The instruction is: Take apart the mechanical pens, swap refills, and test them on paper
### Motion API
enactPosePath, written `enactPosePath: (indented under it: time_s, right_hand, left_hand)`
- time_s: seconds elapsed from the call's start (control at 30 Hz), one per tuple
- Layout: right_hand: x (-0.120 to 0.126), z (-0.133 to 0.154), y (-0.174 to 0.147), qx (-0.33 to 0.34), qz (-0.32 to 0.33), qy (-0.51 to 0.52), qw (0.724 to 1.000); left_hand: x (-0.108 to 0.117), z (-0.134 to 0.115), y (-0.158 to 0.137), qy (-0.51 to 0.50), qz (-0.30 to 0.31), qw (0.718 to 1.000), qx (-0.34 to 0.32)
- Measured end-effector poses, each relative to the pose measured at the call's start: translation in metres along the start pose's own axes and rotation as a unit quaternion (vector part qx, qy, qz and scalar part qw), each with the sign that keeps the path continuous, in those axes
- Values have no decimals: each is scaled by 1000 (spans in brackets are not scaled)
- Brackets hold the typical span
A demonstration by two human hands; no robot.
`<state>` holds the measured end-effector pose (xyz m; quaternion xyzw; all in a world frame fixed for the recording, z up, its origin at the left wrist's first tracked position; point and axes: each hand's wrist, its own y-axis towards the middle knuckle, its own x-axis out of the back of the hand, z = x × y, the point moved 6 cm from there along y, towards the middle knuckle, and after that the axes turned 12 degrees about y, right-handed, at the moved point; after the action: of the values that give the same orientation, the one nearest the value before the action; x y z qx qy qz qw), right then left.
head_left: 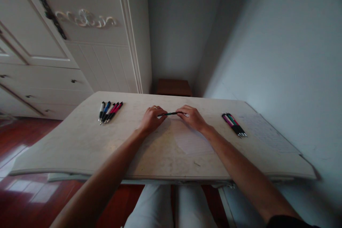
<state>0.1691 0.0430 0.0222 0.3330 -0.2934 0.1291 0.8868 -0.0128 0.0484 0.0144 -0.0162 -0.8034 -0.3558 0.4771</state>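
A green and black pen [171, 113] lies level between my two hands over the middle of the table. My left hand [153, 118] pinches one end of it, and a ring shows on a finger. The other end is pinched by my right hand [192, 117]. Off to the left, several pens [110, 111] with white, blue and pink-red barrels lie side by side. To the right of my right hand is a second row of several pens [234, 124], with purple, white, green and red barrels and black grips.
The pale table [80, 139] has a worn top. A faint sheet of paper [192, 142] lies near my right forearm, and a written sheet [267, 131] lies at the right edge. A white cabinet [101, 57] stands at the left, a wall [280, 50] at the right, and a brown stool-like piece [174, 87] behind.
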Motion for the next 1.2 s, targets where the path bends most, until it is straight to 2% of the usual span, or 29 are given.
enactPosePath:
  time_s: [0.43, 0.83, 1.1, 1.2]
  right_hand:
    - [-6, 1, 1, -53, 16, 23, 998]
    - [-2, 5, 2, -35, 18, 31, 999]
    - [-8, -1, 0, -110, -4, 93, 990]
    - [-8, -2, 0, -119, -24, 97, 988]
  left_hand:
    - [4, -4, 0, -34, -20, 999, -19]
    - [7, -8, -2, -24, -31, 998, -50]
    - [8, -11, -1, -86, -44, 994, -44]
    - [7, -11, -1, -84, -40, 995, -41]
